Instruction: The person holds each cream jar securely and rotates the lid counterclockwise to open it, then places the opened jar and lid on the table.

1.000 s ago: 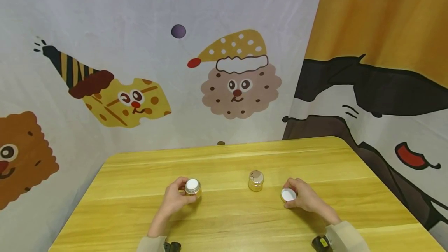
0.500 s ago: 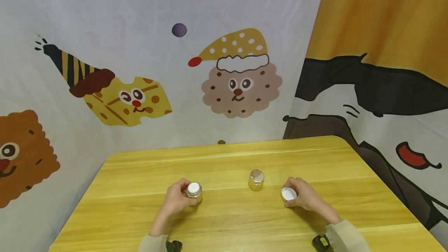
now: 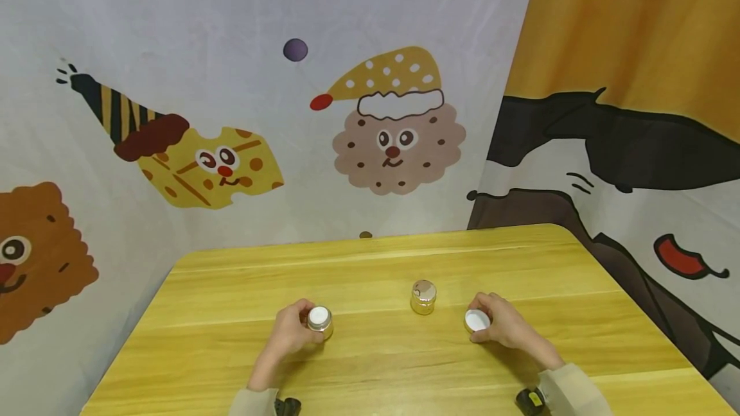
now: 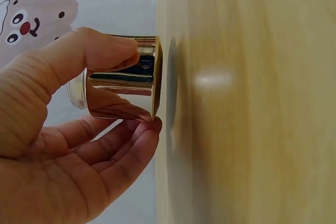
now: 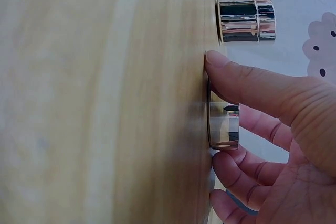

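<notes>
My left hand (image 3: pixel 293 328) grips a shiny gold jar (image 4: pixel 123 90) between thumb and fingers, upright, its lid off and its white top facing up. In the left wrist view the jar's base hangs close over the tabletop, a dark reflection facing it. My right hand (image 3: pixel 502 321) pinches a round gold lid (image 5: pixel 224 119) by its sides. The lid lies upside down on the table, its white inside upward in the head view. Between the hands, a little farther back, stands a second gold jar (image 3: pixel 424 297) with its lid on; neither hand touches it.
A wooden table (image 3: pixel 370 377) with yellowish grain spans the front. Behind it and at the sides hangs a printed cloth (image 3: pixel 231 18) with cartoon snacks. Dark wrist cameras (image 3: pixel 530 401) sit at both sleeves.
My left hand has brought its jar slightly lower and toward me, closer to the table. The right hand stays still with the lid, and the second jar has not moved.
</notes>
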### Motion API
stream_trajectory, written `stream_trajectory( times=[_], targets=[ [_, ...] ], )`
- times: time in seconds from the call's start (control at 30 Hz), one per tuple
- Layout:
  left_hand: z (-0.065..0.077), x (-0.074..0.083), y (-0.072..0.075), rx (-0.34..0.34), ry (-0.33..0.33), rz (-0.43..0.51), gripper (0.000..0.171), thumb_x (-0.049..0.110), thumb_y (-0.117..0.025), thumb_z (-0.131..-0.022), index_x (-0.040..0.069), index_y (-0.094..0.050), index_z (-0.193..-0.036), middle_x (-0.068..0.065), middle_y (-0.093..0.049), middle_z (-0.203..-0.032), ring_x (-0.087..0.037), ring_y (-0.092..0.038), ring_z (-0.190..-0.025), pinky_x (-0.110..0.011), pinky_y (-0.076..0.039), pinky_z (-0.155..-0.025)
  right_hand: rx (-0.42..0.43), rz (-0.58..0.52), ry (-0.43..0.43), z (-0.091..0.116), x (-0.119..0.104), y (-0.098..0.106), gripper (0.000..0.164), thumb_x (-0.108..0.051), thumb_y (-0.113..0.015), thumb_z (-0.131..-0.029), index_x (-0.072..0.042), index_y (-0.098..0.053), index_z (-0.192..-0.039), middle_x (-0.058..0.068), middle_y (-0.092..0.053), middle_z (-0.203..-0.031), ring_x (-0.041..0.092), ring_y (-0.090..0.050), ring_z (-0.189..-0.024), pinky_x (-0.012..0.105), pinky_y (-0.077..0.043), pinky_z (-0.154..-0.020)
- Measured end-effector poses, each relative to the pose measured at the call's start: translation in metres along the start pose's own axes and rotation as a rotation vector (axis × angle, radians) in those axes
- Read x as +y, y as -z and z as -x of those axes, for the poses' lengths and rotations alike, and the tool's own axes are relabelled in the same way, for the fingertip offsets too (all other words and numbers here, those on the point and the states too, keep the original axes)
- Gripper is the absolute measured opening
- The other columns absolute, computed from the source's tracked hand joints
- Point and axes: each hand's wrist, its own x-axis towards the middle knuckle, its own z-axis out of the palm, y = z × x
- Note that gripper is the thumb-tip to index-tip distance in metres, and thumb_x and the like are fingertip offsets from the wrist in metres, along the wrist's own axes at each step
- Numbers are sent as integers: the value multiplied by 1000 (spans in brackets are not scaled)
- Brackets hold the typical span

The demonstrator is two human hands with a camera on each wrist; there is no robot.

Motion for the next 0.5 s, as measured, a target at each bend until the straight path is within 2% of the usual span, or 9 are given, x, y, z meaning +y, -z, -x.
stream_trajectory(
  times=[0.33, 0.5],
  targets=[
    [2, 0, 0, -20, 14, -26, 43, -6, -82, -55, 0, -60, -91, -5, -58, -81, -18, -50, -75, -31, -44, -67, -6, -5, 2, 1, 0, 0, 44, -12, -88, -57, -14, -58, -90, 2, -53, -86, 18, -48, -79, 36, -41, -70],
    [2, -3, 0, -40, -42, -23, 42, -5, -80, -57, -3, -58, -93, -8, -60, -84, -21, -55, -77, -35, -49, -69, 2, -6, 4, 0, 1, 0, 44, -11, -88, -56, -14, -58, -89, 2, -53, -85, 18, -48, -79, 36, -41, -71]
  ],
)
